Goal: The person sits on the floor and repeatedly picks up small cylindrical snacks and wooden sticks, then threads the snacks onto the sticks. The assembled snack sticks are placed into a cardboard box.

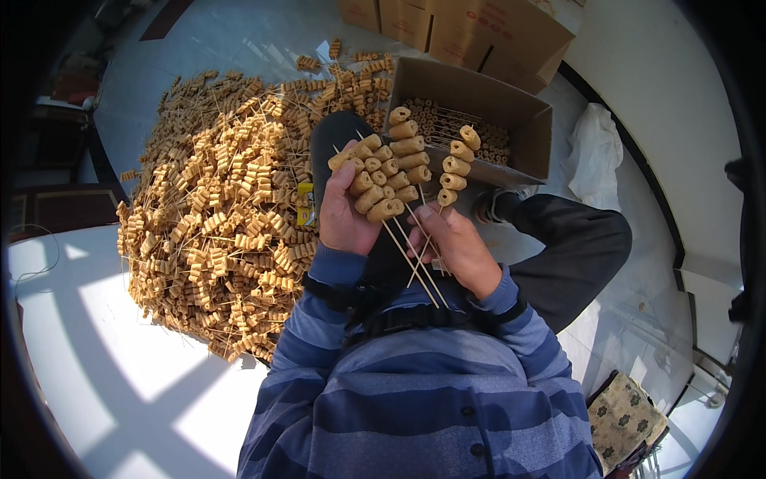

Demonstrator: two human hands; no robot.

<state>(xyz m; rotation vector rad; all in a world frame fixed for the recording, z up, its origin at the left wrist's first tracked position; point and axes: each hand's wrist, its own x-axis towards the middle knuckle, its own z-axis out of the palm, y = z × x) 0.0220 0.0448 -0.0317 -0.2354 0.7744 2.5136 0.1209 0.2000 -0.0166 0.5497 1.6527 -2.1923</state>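
Skewers of brown, hollow, tube-shaped food pieces form a bunch in my left hand, its thumb pressed against the pieces. My right hand is closed around thin wooden sticks. One skewer rises from its fingertips, leaning right and apart from the bunch. Another skewer stands between the two hands; I cannot tell which hand carries it. Bare stick ends cross below the pieces, in front of my lap. To the left lies a large heap of similar skewers.
An open cardboard box beyond my right hand contains rows of skewers. More cartons stand behind it. A white plastic bag lies to the right, by the wall. A yellow packet sits at the heap's edge, and a flowered cushion lies lower right.
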